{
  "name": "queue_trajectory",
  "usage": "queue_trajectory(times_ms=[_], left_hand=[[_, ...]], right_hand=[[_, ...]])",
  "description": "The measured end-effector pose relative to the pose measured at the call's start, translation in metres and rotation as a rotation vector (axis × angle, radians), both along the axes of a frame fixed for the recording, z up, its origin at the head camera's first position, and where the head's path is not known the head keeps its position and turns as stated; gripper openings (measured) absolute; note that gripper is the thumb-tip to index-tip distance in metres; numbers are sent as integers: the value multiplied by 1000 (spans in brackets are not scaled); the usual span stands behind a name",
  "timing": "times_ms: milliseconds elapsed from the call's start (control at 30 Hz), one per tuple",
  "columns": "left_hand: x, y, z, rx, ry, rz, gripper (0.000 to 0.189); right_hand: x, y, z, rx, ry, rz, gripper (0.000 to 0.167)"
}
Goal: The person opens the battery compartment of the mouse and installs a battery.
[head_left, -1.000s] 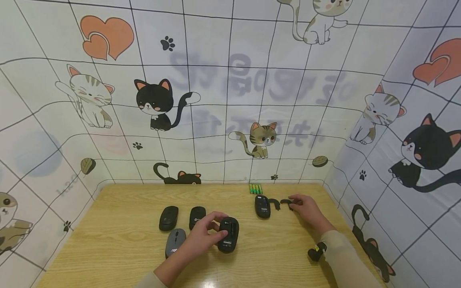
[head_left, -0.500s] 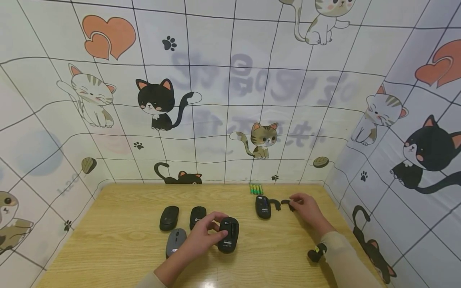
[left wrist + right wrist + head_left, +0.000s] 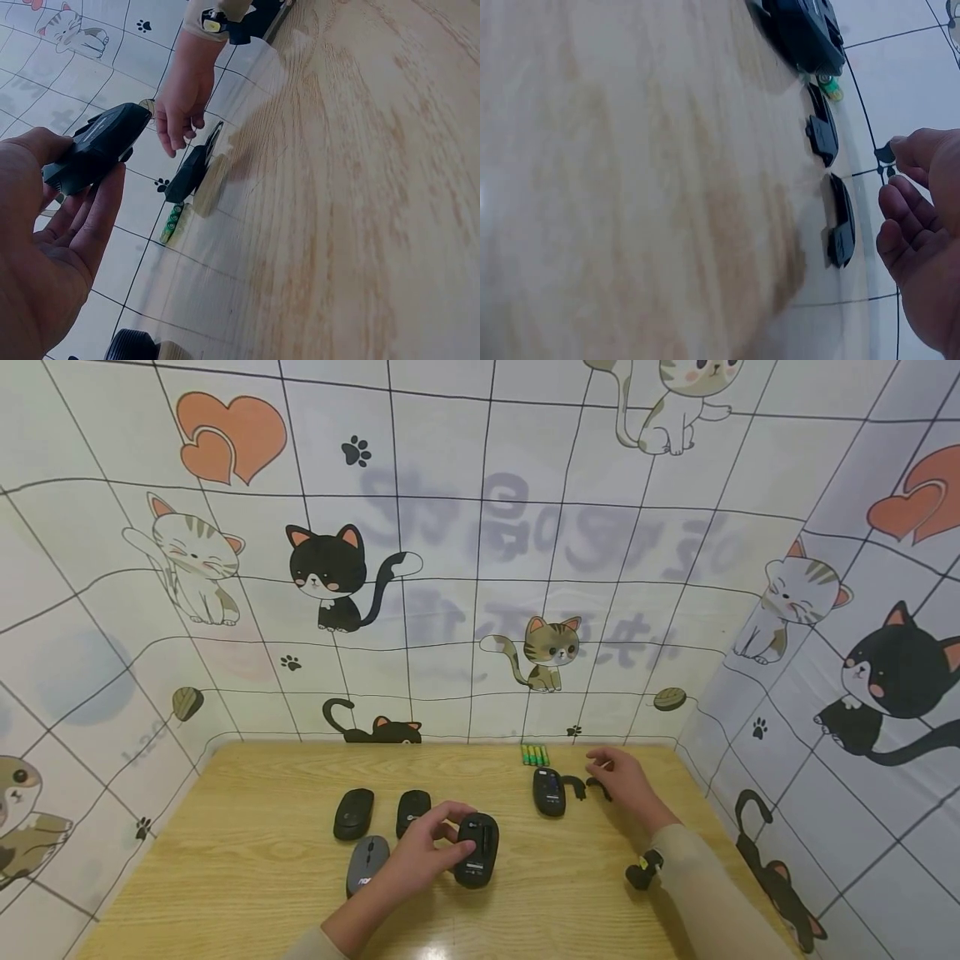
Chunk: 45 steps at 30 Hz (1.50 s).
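My left hand (image 3: pixel 427 853) grips a black computer mouse (image 3: pixel 478 850), its underside with the long battery slot turned toward the head camera. In the left wrist view the thumb and fingers pinch that mouse (image 3: pixel 97 146) by its sides. Above the table at the back right is my right hand (image 3: pixel 626 785), fingers loosely bent around nothing. Just below it lies one black curved battery cover (image 3: pixel 842 225), apart from the fingers; a second cover (image 3: pixel 822 127) lies beside it. Another black mouse (image 3: pixel 549 792) rests underside up to their left. Behind it stand several green batteries (image 3: pixel 536 755) in a row.
On the left of the wooden table (image 3: pixel 247 860) are a black mouse (image 3: pixel 353 814), a second black mouse (image 3: pixel 412 808) partly behind my left hand, and a grey mouse (image 3: pixel 366 862) beside my left wrist. A cat-print sheet (image 3: pixel 450 610) walls the table's back and sides.
The right hand has let go of the battery cover it was touching, lifting slightly and shifting left toward the batteries. The left hand keeps holding its mouse in place.
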State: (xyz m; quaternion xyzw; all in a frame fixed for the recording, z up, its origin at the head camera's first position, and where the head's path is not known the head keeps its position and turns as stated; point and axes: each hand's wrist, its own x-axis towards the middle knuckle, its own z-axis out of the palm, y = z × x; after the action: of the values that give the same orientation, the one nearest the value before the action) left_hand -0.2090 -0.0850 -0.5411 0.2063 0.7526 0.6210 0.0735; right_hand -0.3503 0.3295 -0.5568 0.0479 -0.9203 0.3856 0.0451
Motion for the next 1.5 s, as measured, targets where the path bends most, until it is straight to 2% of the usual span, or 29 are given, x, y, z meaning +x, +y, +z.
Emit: queue_trajectory(times_ms=[400,633,767,1033,1233,1500], left_hand=[[3,1,3,16,-5,4,41],[1,0,2,-11,12,4,39],[0,0,1,-12,22,2,38],[0,0,2,19,-22,-10,37],[0,0,2,24,-30,-12,37],[1,-1,2,21,-25,-13,37]], right_hand=[[-24,-26,11,73,21,129,34],[-37,-37,11,84,-85,175,43],[-41,-42,9,70,-106,202,44],[-46,-49,8,84,-127,223,44],[-49,-53,9,101,-131,241,45],[-50,-55,11,101,-143,307,48]])
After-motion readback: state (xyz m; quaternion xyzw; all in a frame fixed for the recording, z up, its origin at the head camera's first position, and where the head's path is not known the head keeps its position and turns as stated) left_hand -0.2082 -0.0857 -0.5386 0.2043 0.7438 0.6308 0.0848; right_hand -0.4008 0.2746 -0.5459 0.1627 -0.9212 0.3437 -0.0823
